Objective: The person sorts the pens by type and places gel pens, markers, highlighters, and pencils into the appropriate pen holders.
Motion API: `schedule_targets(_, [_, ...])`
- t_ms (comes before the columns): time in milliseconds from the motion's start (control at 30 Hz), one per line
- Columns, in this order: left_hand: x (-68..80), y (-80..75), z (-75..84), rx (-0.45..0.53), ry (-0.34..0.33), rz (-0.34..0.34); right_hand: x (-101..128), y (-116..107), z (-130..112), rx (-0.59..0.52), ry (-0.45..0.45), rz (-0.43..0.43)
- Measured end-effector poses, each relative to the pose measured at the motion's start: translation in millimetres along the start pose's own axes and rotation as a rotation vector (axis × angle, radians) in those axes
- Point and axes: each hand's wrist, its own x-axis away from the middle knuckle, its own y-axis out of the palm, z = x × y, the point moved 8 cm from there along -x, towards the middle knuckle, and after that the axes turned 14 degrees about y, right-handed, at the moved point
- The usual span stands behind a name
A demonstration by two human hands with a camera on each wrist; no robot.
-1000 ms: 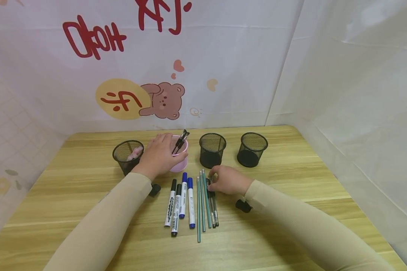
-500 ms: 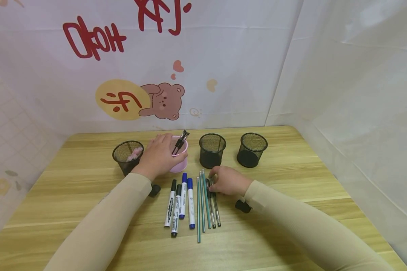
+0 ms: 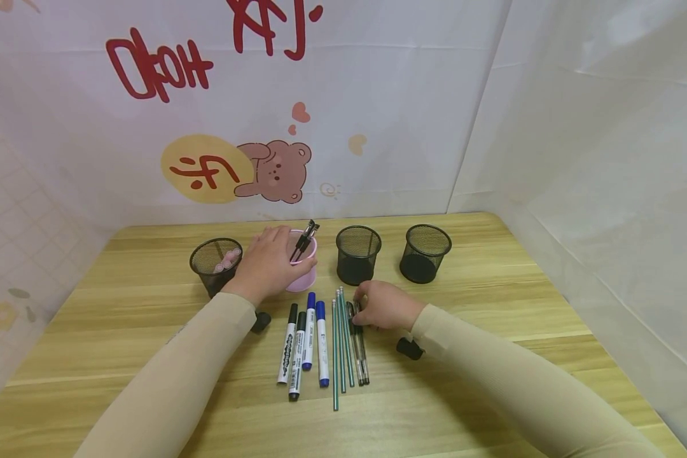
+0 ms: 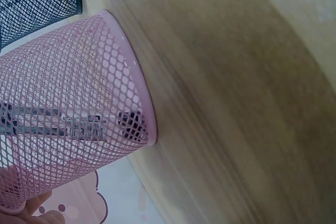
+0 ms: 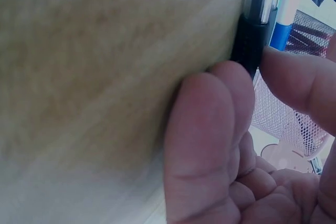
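My left hand (image 3: 271, 262) grips the pink mesh pen cup (image 3: 302, 280) near its rim; two black-capped pens (image 3: 303, 242) lean inside. In the left wrist view the cup's mesh wall (image 4: 68, 77) fills the left side, with fingertips (image 4: 39, 203) by the rim. My right hand (image 3: 389, 304) pinches a clear-barrelled black gel pen (image 3: 364, 356) by its dark end, lying beside another like it. Thumb and fingers stand either side of the pen's black part (image 5: 249, 45) in the right wrist view. Three green pencils (image 3: 336, 356) lie just left of the pens.
Several whiteboard markers (image 3: 322, 343) with black or blue caps lie left of the pencils. A black mesh cup (image 3: 208, 254) holding pink items stands at left. Two more black mesh cups, one mid-back (image 3: 357, 254) and one farther right (image 3: 425, 254), stand before the printed backdrop (image 3: 389, 127).
The pens' lower ends have shifted slightly sideways under my right hand, and the rightmost pencil has edged left against its neighbour. My left hand stays on the pink cup.
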Motion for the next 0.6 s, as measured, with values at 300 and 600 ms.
schedule_targets(300, [0.3, -0.6, 1.2, -0.002, -0.003, 0.001, -2.0, 0.9, 1.5, 0.0, -0.009, 0.004])
schedule_targets(600, [0.3, -0.1, 1.5, 0.004, -0.005, -0.004, -2.8, -3.0, -1.2, 0.134, -0.023, 0.062])
